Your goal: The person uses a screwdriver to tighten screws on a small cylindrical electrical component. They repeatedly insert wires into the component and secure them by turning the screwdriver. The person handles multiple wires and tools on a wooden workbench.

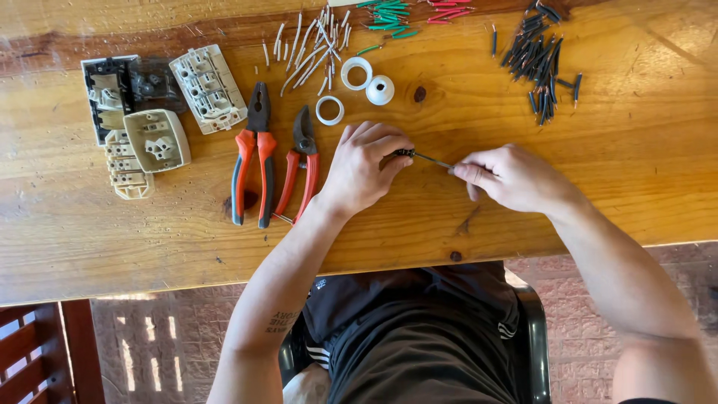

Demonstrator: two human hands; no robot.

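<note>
The left hand [364, 168] is curled shut over a small dark part at its fingertips, most of it hidden under the fingers, and presses it down on the desk [643, 142], which looks like a way to keep it from turning. The right hand [516, 178] pinches the near end of a thin screwdriver [430, 158] between thumb and forefinger, the other fingers folded; the shaft runs level across the gap between the hands, so its tip meets the held part head-on.

Just left of the left hand lie red-handled cutters [299, 166] and, beside them, red-and-black pliers [254, 157], both with handles toward the person, ready to be picked up. Above the left hand sit white plastic rings [356, 73] and a white cap [380, 90]. Wire pieces are sorted by colour along the far edge: white wire pieces [307, 45], green wire pieces [389, 16], red wire pieces [449, 9], black wire pieces [537, 63]. Opened socket housings [157, 112] are grouped at far left, well apart.
</note>
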